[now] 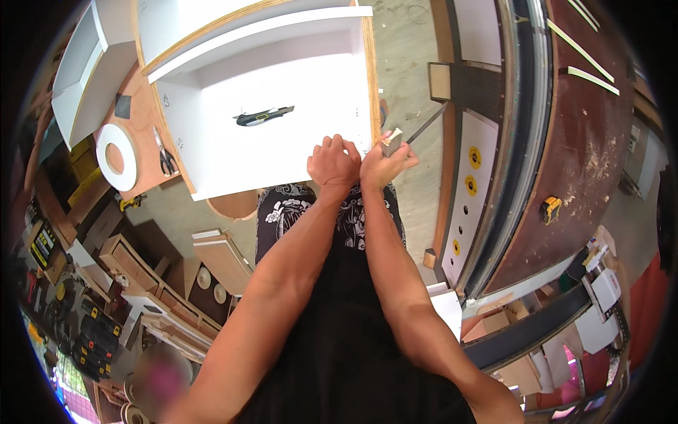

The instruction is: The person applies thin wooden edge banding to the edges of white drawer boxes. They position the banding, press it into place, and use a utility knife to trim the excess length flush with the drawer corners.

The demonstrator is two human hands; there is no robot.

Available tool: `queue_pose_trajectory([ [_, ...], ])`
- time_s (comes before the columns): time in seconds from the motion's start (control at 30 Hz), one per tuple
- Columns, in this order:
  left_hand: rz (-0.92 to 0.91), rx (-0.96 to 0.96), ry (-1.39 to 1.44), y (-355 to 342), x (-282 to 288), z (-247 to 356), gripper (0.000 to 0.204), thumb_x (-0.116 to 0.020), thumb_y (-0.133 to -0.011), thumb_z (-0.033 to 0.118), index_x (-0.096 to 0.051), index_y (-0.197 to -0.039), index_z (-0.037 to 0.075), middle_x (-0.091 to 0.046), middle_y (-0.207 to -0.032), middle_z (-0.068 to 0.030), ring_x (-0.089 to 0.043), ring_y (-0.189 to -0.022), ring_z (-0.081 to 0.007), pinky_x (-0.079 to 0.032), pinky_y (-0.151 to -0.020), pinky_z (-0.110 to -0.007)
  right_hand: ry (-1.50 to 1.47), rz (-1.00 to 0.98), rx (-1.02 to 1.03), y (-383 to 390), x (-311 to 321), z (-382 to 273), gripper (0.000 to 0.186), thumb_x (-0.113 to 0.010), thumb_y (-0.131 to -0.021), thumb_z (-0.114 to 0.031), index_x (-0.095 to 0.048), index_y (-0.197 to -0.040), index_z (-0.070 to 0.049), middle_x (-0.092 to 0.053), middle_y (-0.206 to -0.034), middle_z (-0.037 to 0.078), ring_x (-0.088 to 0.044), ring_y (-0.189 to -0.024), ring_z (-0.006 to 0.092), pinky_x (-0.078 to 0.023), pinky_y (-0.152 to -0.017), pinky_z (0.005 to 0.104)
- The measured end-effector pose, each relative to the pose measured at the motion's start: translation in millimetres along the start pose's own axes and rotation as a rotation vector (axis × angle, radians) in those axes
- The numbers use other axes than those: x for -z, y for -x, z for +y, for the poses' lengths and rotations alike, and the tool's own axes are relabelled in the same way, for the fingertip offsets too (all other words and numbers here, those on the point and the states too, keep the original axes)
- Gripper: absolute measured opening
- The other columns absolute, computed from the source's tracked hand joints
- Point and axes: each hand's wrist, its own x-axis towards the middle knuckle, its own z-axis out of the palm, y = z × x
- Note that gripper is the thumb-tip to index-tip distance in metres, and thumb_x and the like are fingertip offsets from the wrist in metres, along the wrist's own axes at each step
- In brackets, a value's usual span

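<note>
A white-lined plywood box (282, 154) lies before me with its open side up. Inside it rests a black utility knife (265, 116). My left hand (335, 162) is closed at the box's near right corner, its knuckles over the white interior; whatever its fingers hold is hidden. Right beside it, my right hand (385, 167) grips a small block with a grey face and pale wooden ends (392, 144), just outside the box's right edge. Both wrists are close together.
Left of the box, a roll of white edge banding (116, 157) and pliers (166, 157) lie on a plywood board. A long machine with a metal rail (540, 141) and dark red top runs along the right, a yellow tape measure (551, 210) on it. Wood pieces fill the lower left.
</note>
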Motion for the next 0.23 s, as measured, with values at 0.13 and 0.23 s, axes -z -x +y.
queue_pose_trajectory([
  [0.13,-0.149,-0.060,0.021,-2.7,13.5,-5.0,0.026,-0.064,-0.097,0.031,-0.071,-0.089,0.007,-0.072,-0.095,-0.0125,-0.065,-0.098,-0.0371,-0.050,-0.084,-0.053,0.046,0.055,0.075,-12.4,-2.4,6.0,0.038,-0.068,-0.106,-0.028,-0.056,-0.105,0.008,-0.045,-0.116,0.025,-0.055,-0.103,0.0398,-0.050,-0.087,0.0511],
  [0.23,-0.196,-0.025,-0.017,-10.3,18.8,-46.0,0.038,-0.063,-0.096,0.038,-0.075,-0.101,0.002,-0.072,-0.104,-0.0172,-0.059,-0.116,-0.0362,-0.048,-0.094,-0.053,0.027,-0.043,-0.107,-6.4,4.6,-13.6,0.040,-0.070,-0.104,-0.029,-0.056,-0.111,0.007,-0.045,-0.124,0.024,-0.056,-0.108,0.0370,-0.051,-0.094,0.0517],
])
